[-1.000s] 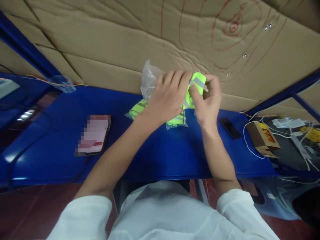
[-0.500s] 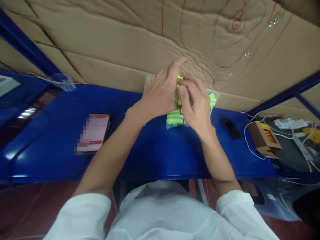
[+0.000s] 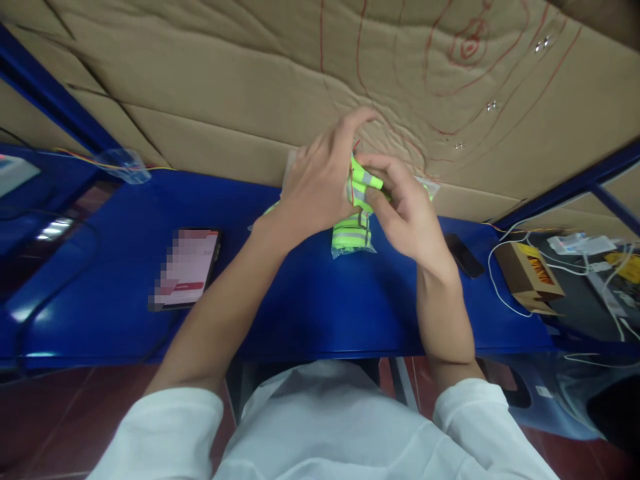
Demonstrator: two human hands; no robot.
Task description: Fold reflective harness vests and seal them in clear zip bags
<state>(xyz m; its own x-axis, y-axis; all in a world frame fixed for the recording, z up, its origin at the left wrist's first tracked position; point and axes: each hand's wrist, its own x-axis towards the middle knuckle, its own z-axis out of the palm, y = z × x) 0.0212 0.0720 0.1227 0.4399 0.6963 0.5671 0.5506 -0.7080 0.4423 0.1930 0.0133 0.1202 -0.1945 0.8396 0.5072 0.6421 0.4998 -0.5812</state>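
Note:
A folded bundle of neon yellow-green reflective fabric (image 3: 361, 180) with grey stripes is between my hands, near the cardboard. My left hand (image 3: 320, 183) grips its left side, thumb below and index finger raised and curved. My right hand (image 3: 407, 210) holds the right end of the bundle between thumb and fingers. A thin red cord or edge shows along the fabric by the left hand. Just below lies similar striped neon fabric in a clear plastic bag (image 3: 351, 239). More clear plastic sticks out behind both hands, mostly hidden.
A large cardboard sheet (image 3: 210, 73) with red drawn lines rises behind the blue table (image 3: 310, 300). On the left lie a phone with a lit screen (image 3: 193, 267) and a clear plastic cup (image 3: 127, 165). To the right are a dark phone (image 3: 465, 255), an open cardboard box (image 3: 527, 277) and white cables.
My right hand has turned and shifted slightly right and down, uncovering more of the neon fabric's striped end. The left hand stays nearly in place.

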